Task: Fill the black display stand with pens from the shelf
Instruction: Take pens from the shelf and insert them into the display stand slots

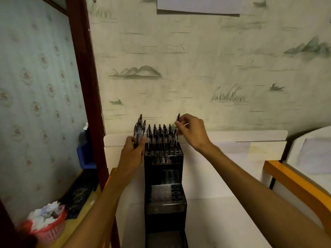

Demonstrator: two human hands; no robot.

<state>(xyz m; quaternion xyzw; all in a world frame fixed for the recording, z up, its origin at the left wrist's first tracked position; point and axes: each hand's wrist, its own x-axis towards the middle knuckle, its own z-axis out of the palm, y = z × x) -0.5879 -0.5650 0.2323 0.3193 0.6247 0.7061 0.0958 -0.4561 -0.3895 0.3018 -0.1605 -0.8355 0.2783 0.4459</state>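
Note:
A black stepped display stand (163, 178) stands on the white surface against the wall. Its top tier holds several dark pens (159, 136) standing upright in a row. The lower tier (176, 193) shows open holes. My left hand (132, 151) grips a bundle of pens (138, 130) just left of the stand's top tier. My right hand (190, 130) pinches a single pen (176, 129) near its top, its lower end at the right end of the top row.
A dark wooden post (86, 83) stands to the left. Beyond it are a blue bin (85, 154) and a red basket of crumpled paper (47, 222). An orange-edged frame (295, 187) lies to the right. The papered wall sits close behind the stand.

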